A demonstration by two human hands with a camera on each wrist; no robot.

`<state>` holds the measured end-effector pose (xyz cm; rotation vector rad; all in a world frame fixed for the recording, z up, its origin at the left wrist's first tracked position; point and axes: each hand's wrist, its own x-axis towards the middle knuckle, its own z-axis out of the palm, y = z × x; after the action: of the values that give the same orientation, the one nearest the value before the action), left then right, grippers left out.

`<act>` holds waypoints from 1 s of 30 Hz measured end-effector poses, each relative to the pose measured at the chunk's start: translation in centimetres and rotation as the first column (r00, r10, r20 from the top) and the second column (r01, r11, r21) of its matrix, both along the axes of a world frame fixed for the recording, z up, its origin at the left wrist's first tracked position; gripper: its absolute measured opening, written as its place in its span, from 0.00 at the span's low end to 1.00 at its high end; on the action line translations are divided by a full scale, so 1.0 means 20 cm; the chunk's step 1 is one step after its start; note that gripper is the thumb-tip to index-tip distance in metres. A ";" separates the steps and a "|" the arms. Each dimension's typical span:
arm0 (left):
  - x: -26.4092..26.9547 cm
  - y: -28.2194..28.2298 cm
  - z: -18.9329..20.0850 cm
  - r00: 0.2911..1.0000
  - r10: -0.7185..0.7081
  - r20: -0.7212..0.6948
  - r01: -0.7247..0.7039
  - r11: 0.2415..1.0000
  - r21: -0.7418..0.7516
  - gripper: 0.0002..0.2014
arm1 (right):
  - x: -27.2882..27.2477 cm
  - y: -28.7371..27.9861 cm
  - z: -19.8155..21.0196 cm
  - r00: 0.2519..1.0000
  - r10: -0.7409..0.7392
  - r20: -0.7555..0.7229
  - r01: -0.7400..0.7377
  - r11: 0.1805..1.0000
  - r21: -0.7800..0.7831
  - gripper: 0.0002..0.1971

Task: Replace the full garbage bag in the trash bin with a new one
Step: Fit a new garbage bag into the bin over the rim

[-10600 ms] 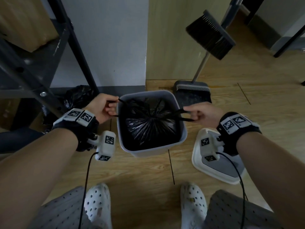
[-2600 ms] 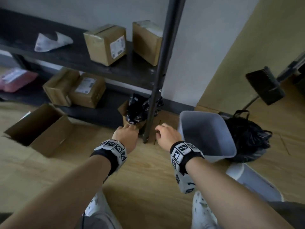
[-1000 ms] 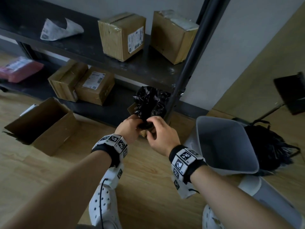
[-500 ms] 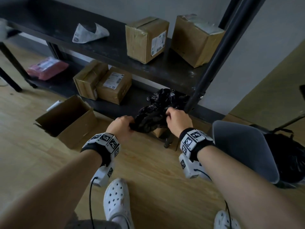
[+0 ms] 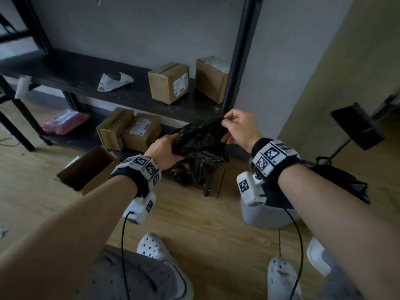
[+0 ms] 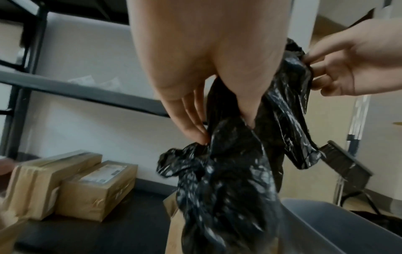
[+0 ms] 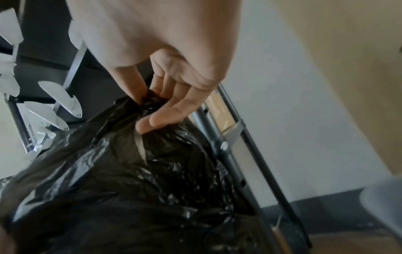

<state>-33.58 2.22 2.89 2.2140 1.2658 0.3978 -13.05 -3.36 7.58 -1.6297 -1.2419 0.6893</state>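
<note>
1. The new garbage bag (image 5: 200,135), black and crumpled, was held up between both hands in front of the low dark shelf (image 5: 86,83), above a heap of more black plastic (image 5: 194,169) on the floor by the shelf's upright post (image 5: 240,61).
2. The left hand (image 5: 164,151) gripped the bag's lower left bunch, fingers and thumb curled round the plastic; in the left wrist view the plastic hung down from the fingers (image 6: 191,123).
3. The right hand (image 5: 238,131) was higher and to the right, pinching the bag's upper edge between thumb and forefinger, with the other fingers (image 7: 172,110) loosely spread against the plastic.
4. The grey trash bin (image 5: 266,215) stood near the right forearm, mostly hidden behind the wrist camera and arm, so its inside could not be seen.
5. The full garbage bag (image 5: 342,180) lay on the floor to the right of the bin, partly cut off by the right arm.
6. Cardboard boxes (image 5: 168,83) sat on the shelf, with more boxes below it.
7. A broom head (image 5: 357,126) stood at the far right.
</note>
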 end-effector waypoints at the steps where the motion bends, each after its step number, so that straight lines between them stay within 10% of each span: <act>1: 0.03 -0.04 0.05 1.000 -0.023 -0.001 0.023 1.000 -0.003 0.26 | 0.04 -0.04 0.04 1.000 -0.013 0.003 0.013 1.000 -0.004 0.11; 7: 0.25 -0.23 0.24 0.982 -0.172 -0.073 0.175 0.984 0.029 0.04 | 0.31 -0.37 0.24 0.995 -0.083 0.049 0.086 0.995 -0.052 0.11; 16: 0.73 -0.29 0.32 0.964 -0.265 0.010 0.260 0.953 0.157 0.14 | 0.79 -0.68 0.32 0.916 -0.263 0.302 0.312 0.942 -0.125 0.02; 30: 1.27 -0.17 0.38 0.886 -0.334 0.321 0.303 0.942 0.144 0.07 | 1.14 -0.73 0.13 0.800 -0.598 0.056 0.598 0.801 0.016 0.12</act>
<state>-8.14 -1.18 10.49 2.2516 0.6968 0.6839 9.82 -17.87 10.12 -1.9168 -0.6824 0.2392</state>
